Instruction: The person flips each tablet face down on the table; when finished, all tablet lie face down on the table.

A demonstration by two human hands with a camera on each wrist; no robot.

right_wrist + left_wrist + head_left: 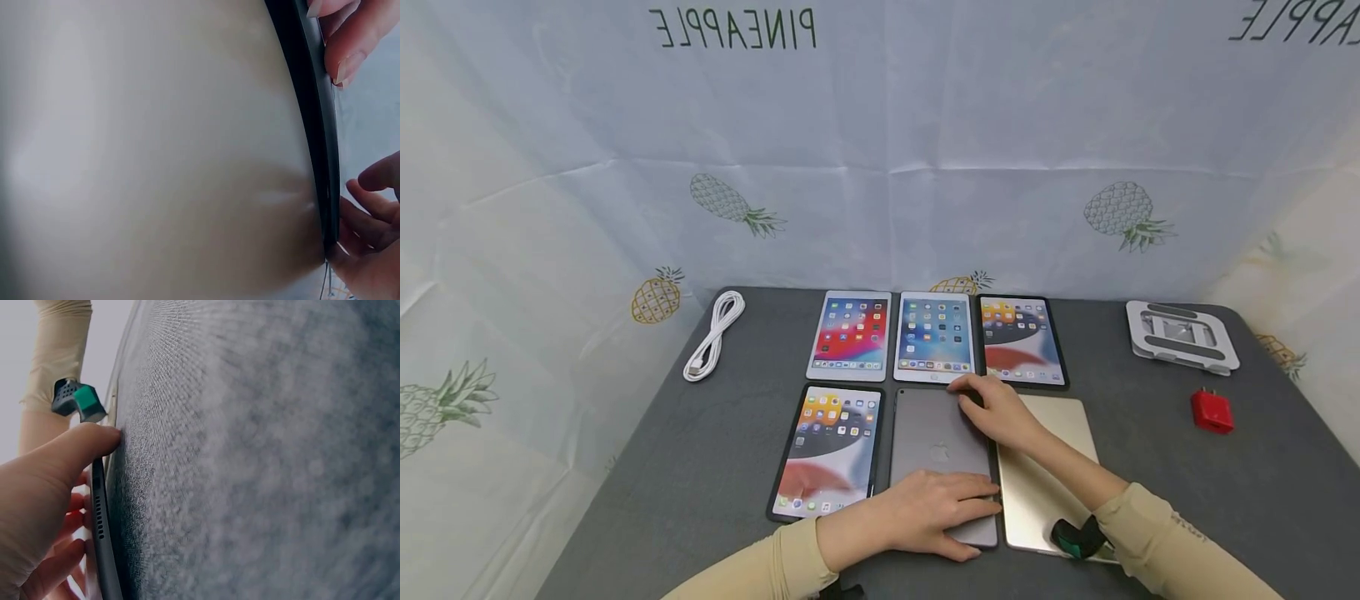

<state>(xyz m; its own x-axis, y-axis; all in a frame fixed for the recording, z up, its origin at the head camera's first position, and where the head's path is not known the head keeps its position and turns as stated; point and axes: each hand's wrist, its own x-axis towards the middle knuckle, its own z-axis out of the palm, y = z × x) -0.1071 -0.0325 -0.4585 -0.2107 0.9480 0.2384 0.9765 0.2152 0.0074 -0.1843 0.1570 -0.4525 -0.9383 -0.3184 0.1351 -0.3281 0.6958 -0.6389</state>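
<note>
Grey table (700,467): both hands grip grey tablet (936,433) (left wrist view alone shows speaker holes).

Gold tablet (1045,467) partly hidden under right forearm; screen side unseen.
</note>
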